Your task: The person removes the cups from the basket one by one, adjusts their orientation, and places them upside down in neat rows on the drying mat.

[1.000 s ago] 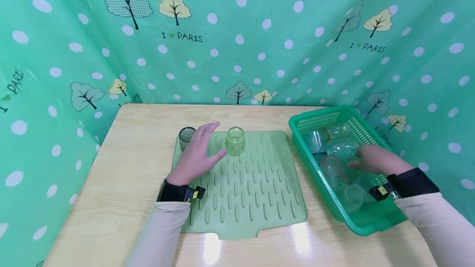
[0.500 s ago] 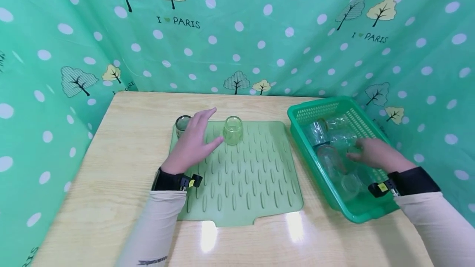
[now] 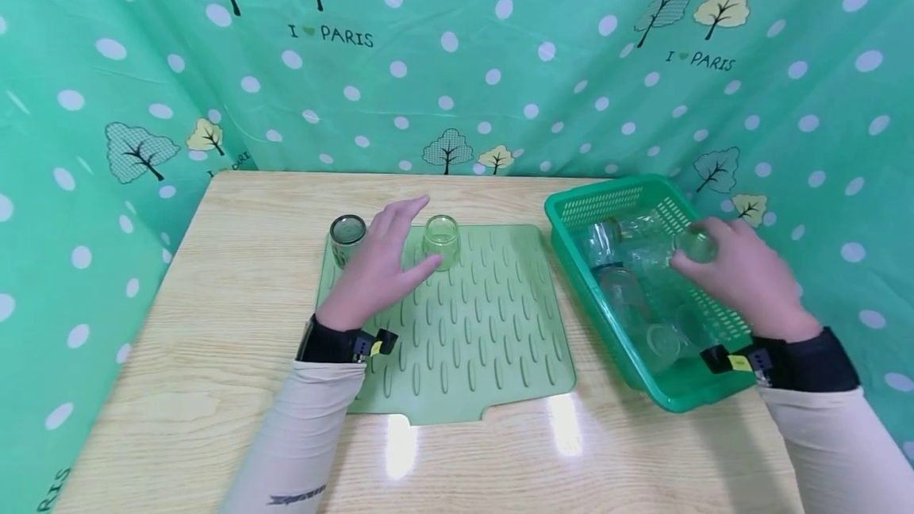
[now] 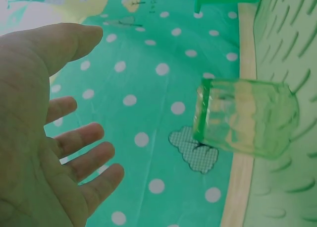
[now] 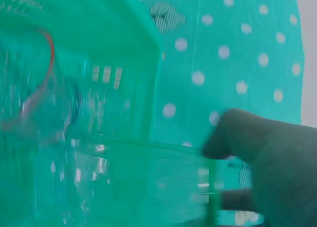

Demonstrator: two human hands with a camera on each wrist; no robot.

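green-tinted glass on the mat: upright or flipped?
Flipped. The green-tinted glass stands mouth-down on the ribbed mat, closed base up, beside the open left hand.

A clear glass (image 5: pixel 138 185) was held close to the lens by the right hand (image 5: pixel 270 172), the fingers (image 5: pixel 233 133) curled round its rim end. Behind it, the green basket (image 5: pixel 99 43) was seen blurred, with another clear glass (image 5: pixel 34 88) inside. The dotted green curtain (image 5: pixel 233 43) filled the background.
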